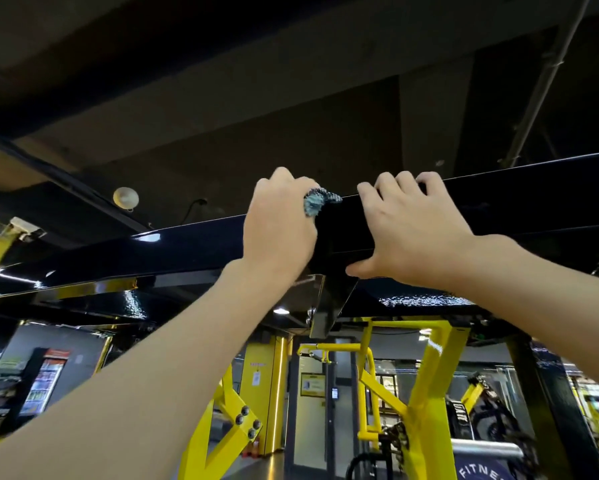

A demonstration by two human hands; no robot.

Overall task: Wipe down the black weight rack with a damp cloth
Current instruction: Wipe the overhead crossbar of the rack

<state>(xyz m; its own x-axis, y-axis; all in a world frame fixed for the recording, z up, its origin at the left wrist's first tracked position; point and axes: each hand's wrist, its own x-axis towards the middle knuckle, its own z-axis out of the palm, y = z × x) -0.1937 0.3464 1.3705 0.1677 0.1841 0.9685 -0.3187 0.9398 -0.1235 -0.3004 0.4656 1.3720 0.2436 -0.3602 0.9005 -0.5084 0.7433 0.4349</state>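
Ceiling point(222, 64) dark | glossy black rack beam point(118, 251) | left hand point(277, 230) clutches cloth point(315, 204), apparently atop it | right hand point(416, 233) grips rack beam

Most of the cloth point(317, 202) is hidden in the left hand's point(279, 230) grip atop the black crossbeam point(187, 244) (only a blue-grey tuft shows). The right hand point(416, 230) grips the crossbeam, its fingertips lost behind the top edge. Both crossbeam ends run off frame. Below the crossbeam, a weight plate point(481, 472) is cut by the bottom edge, its lettering incomplete.

Two hands, left hand point(279, 230), right hand point(419, 233) — one cloth point(317, 202), one black weight rack point(118, 251), one fridge point(43, 382)
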